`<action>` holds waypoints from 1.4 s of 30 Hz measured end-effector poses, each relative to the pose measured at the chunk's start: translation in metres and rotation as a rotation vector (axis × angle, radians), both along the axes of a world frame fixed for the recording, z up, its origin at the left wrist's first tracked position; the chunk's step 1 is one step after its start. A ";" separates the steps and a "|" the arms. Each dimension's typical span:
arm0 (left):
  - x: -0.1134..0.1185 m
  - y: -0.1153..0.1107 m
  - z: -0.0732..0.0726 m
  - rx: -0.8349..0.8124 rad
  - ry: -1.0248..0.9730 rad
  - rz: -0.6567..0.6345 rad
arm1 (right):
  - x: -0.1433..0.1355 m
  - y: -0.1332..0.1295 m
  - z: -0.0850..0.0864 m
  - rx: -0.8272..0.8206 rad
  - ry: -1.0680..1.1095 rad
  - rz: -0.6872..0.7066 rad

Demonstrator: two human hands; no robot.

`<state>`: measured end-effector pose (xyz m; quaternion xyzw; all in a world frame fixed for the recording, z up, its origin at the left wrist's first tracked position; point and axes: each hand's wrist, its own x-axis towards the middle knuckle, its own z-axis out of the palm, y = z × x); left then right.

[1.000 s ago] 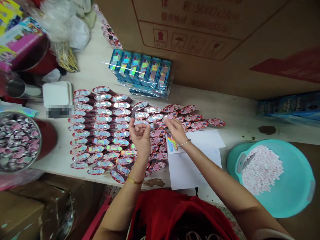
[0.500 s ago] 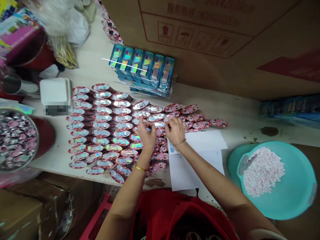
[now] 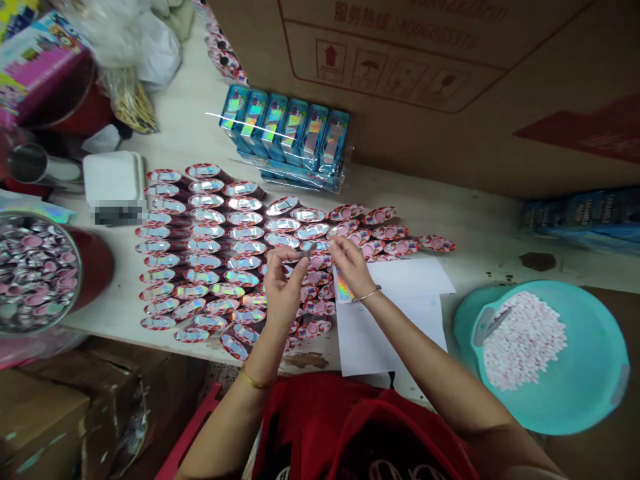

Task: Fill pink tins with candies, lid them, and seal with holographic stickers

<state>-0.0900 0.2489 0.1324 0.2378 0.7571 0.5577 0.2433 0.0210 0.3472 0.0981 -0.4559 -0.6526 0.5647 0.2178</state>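
Many slim oval tins (image 3: 247, 233) stand upright in rows on the table. Those on the left have shiny silvery labels on top; several on the right show pink oval tops (image 3: 390, 232). Over the middle rows, my left hand (image 3: 285, 280) pinches a small shiny sticker between thumb and forefinger. Close by on the right, my right hand (image 3: 353, 267) has its fingers curled together above the tins; what they hold, if anything, is hidden. A holographic sticker sheet (image 3: 344, 288) lies under its wrist, on white paper (image 3: 390, 333).
Blue boxes in clear wrap (image 3: 285, 133) stand behind the tins, before a large carton (image 3: 400, 80). At right is a turquoise basin (image 3: 595, 360) of small white-pink pieces; at left, a red pot (image 3: 95, 267) of silvery-pink caps, near a white scale (image 3: 113, 177).
My left hand has drawn back left and toward me, with the small sticker now showing at its fingertips. My right hand has shifted only slightly, uncovering more of the holographic sheet.
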 end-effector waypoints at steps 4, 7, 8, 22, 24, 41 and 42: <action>0.012 -0.010 -0.001 -0.054 -0.163 0.067 | 0.005 -0.008 0.006 -0.207 0.071 0.090; 0.016 -0.011 -0.024 -0.096 -0.054 0.119 | 0.009 -0.008 0.006 0.027 -0.094 0.102; 0.016 -0.011 -0.032 -0.108 0.013 0.123 | 0.010 -0.007 0.006 0.133 -0.182 0.127; 0.018 -0.008 -0.059 -0.527 0.498 0.014 | 0.003 -0.017 -0.023 0.516 -0.562 0.257; 0.016 -0.008 -0.056 -0.524 0.508 0.042 | 0.007 -0.015 -0.024 0.499 -0.484 0.249; 0.036 -0.007 -0.042 -0.296 0.613 -0.700 | 0.085 0.000 -0.002 0.613 -0.489 0.428; 0.034 -0.005 -0.039 -0.286 0.623 -0.706 | 0.084 0.001 0.001 0.597 -0.502 0.451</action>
